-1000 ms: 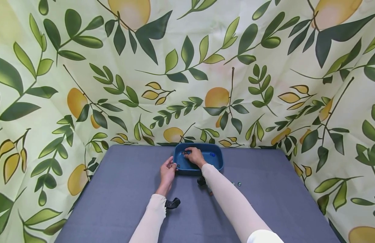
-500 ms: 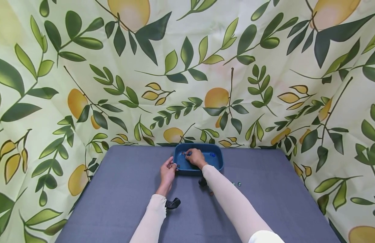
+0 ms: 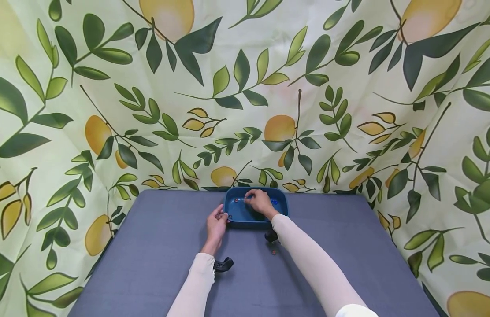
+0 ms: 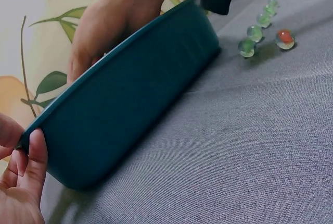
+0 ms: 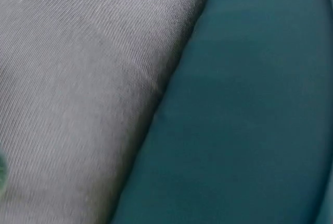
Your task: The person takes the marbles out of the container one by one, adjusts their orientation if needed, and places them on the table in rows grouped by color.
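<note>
A blue rectangular tub (image 3: 250,225) stands at the far side of the grey-covered table. My left hand (image 3: 215,225) grips its near left corner, thumb and fingers at the rim. A small dark marble (image 3: 230,217) lies by that thumb. My right hand (image 3: 261,203) reaches into the tub, fingers bent down; whether they pinch anything is hidden. Left of those fingertips an orange marble (image 3: 236,200) lies in the tub, and blue marbles (image 3: 274,202) lie to the right. The right wrist view shows only the tub's outer wall (image 5: 234,109) and the table.
On the cloth in front of the tub sit several green marbles (image 4: 254,33) in a row and one orange marble (image 4: 285,39). Black wrist devices (image 3: 224,265) hang at both sleeves. A leaf-and-fruit patterned curtain (image 3: 245,110) closes off the back and sides.
My right hand has shifted slightly right inside the tub, away from the orange marble, which now shows more fully. My left hand stays at the corner. The head view has turned slightly.
</note>
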Tool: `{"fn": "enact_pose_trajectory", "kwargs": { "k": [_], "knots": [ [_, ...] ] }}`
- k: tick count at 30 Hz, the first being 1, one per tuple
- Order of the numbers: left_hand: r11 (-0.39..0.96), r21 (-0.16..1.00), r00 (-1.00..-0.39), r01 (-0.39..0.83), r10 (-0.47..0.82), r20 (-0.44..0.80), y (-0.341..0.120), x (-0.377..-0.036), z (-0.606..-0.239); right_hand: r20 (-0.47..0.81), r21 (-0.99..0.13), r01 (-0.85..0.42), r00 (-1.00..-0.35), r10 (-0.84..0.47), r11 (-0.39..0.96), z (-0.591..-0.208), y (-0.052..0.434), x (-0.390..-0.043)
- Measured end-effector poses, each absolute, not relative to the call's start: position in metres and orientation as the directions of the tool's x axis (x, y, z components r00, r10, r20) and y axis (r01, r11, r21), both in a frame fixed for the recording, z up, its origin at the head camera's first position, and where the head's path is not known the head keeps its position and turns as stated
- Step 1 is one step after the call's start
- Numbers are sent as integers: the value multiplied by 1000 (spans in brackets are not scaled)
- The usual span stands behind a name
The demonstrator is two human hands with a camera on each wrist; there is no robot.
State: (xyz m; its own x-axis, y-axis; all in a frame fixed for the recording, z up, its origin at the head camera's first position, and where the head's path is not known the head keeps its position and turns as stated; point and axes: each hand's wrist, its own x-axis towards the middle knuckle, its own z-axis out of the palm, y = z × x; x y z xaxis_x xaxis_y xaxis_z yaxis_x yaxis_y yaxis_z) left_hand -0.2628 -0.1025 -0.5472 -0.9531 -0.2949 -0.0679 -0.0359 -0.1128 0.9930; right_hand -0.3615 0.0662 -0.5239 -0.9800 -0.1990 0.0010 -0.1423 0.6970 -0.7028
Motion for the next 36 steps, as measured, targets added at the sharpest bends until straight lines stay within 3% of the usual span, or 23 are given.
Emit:
{"fn": "enact_pose_trajectory", "kwargs": {
  "k": [19, 36],
  "knots": [
    [-80, 996, -947, -42, -313, -65, -101, -261, -549, 97, -768, -226, -966, -240, 599, -504, 93, -325],
    [-73, 996, -948, -48, -311, -68, -101, -261, -547, 172, -800, -238, -970, -171, 550, -498, 133, -281]
  ]
}}
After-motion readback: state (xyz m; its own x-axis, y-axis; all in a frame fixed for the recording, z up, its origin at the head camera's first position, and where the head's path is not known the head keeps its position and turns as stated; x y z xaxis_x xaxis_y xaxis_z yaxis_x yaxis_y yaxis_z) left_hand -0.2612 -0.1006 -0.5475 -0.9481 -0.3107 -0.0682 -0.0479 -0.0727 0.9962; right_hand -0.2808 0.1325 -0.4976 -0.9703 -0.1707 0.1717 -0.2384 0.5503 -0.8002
